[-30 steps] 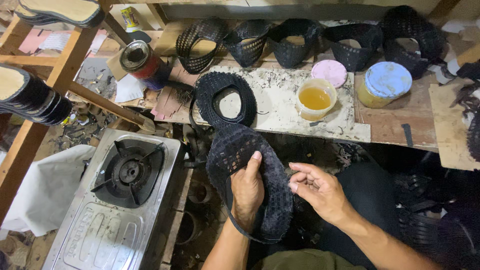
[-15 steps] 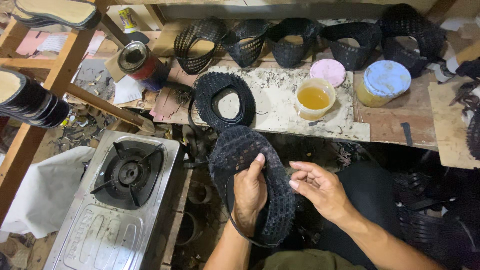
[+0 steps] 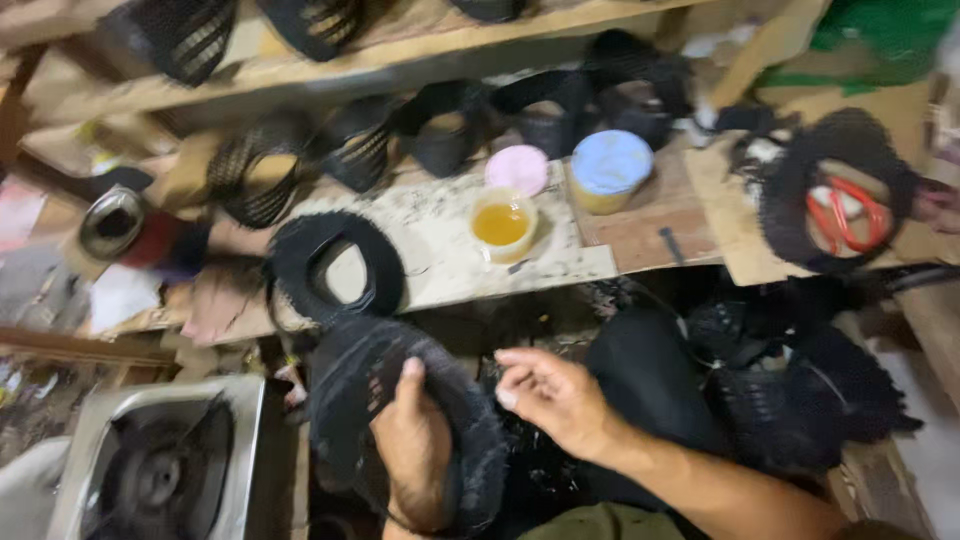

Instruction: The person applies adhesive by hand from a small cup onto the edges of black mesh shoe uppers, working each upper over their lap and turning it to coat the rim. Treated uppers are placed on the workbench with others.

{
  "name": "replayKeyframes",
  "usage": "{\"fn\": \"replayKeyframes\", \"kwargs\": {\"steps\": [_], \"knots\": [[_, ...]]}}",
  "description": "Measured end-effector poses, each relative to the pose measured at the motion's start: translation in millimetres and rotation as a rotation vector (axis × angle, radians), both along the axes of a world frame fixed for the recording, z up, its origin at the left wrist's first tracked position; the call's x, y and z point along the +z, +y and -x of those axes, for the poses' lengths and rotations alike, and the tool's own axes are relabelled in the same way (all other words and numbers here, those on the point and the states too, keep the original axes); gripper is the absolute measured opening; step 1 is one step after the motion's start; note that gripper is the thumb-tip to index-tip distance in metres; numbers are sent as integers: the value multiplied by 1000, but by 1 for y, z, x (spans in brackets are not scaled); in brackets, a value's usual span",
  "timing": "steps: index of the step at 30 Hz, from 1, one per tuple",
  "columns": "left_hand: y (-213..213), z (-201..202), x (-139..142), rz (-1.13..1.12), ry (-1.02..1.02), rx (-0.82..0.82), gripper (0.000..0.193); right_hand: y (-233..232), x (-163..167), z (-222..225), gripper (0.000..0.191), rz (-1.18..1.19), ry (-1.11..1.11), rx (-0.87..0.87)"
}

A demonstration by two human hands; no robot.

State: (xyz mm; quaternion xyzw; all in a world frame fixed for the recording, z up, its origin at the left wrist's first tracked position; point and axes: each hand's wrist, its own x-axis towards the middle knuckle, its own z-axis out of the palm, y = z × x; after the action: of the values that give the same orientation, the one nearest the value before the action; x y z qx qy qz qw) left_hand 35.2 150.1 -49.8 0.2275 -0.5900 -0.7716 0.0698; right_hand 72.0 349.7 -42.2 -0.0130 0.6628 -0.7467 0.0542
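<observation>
Item: black woven shoe upper, held low in front of you, below the open cup of yellow glue, within easy reach. Your left hand lies closed over the upper, thumb up its mesh, steadying it. Your right hand, just right of the upper, is half open, fingers loosely curled, holding nothing visible. A second upper lies left of the cup.

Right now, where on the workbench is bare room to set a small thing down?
The speckled board is bare between the black mesh ring and the cup of yellow liquid. The back row, around the blue-lidded tub, is crowded.
</observation>
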Motion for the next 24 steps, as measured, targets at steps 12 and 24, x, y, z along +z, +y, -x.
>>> {"fn": "replayKeyframes", "kwargs": {"steps": [12, 24], "knots": [[4, -9, -47, 1595, 268, 94, 36, 3, -18, -71, 114, -27, 9, 110], [64, -3, -117, -303, 637, -677, 41, 68, -4, -93, 81, -308, 198, -265]]}}
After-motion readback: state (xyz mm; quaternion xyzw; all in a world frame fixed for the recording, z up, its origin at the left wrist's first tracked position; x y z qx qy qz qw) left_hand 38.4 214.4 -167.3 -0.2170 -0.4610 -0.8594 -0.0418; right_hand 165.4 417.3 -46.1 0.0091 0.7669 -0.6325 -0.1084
